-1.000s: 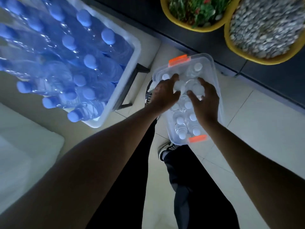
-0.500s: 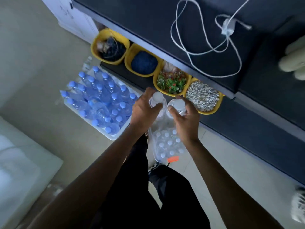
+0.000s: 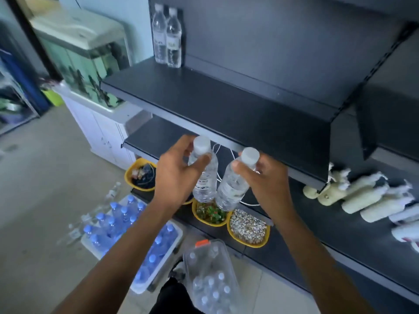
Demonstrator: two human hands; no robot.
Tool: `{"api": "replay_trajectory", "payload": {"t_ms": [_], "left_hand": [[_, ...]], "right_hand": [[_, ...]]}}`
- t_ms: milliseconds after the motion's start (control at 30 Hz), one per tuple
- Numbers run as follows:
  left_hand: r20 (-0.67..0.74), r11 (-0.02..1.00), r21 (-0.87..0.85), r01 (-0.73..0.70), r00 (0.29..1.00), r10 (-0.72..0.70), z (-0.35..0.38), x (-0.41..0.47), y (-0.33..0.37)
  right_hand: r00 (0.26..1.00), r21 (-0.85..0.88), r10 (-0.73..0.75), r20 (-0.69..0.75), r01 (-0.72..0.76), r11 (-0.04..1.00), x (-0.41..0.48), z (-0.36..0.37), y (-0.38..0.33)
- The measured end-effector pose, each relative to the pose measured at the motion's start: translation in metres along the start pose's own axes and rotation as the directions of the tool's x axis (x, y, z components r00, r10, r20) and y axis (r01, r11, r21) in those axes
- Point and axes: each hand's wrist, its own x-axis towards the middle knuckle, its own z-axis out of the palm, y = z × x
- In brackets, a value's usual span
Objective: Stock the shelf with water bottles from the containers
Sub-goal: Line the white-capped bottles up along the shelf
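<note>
From the head camera, the left hand [image 3: 174, 175] grips a small clear plastic water bottle with a white cap [image 3: 205, 177] around its shoulder, thumb across the front. The right hand [image 3: 269, 180] clasps a second clear white-capped bottle [image 3: 235, 182] near the neck. The two bottles hang close together, bases tilted toward each other, in front of and below the front edge of the dark grey metal shelf [image 3: 226, 103]. At that shelf's back left corner two tall clear bottles [image 3: 167, 35] stand upright, side by side. On the floor below lies a clear plastic tub with an orange latch [image 3: 186, 264] holding white-capped bottles, and to its left a white crate [image 3: 179, 232] filled with blue-capped bottles. Yellow bowls sit on the lowest ledge, one with gravel [image 3: 230, 232], and one with green bits [image 3: 194, 211].
</note>
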Motion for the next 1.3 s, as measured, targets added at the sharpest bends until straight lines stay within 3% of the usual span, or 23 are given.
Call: {"api": "replay_trajectory", "payload": {"t_ms": [233,400,667,800,1000,1133,1300], "left_hand": [[0.032,0.993,-0.063,-0.096,0.995,0.098,-0.008,0.116,0.063],[0.134,0.989,-0.145,-0.037,0.989,0.056,0.015,0.184,0.049],[0.17,0.996,-0.083,-0.022,0.985,0.036,0.059,0.241,-0.005],[0.19,0.984,-0.177,0.004,0.981,0.03,0.071,0.265,-0.023],[0.315,0.961,-0.278,0.005,0.945,0.086,0.089,0.278,-0.035],[0.393,0.937,-0.339,0.08,0.917,0.063,0.095,0.279,-0.048],[0.469,0.946,-0.315,0.077,0.879,0.085,0.099,0.286,-0.041]], "right_hand": [[0.986,0.004,-0.129,-0.108,0.13,0.992,0.093,-0.022,-0.072],[0.976,-0.007,-0.155,-0.152,0.155,0.988,0.158,-0.006,-0.077],[0.983,-0.115,-0.04,-0.178,0.02,0.993,0.236,0.021,-0.037],[0.973,-0.116,-0.01,-0.232,-0.017,0.993,0.256,0.033,-0.018],[0.983,-0.124,-0.083,-0.161,0.064,0.99,0.272,0.039,-0.01],[0.999,0.074,0.029,-0.039,-0.026,0.997,0.278,0.045,0.0],[0.998,0.076,0.032,0.052,-0.035,0.997,0.292,0.05,-0.01]]}}
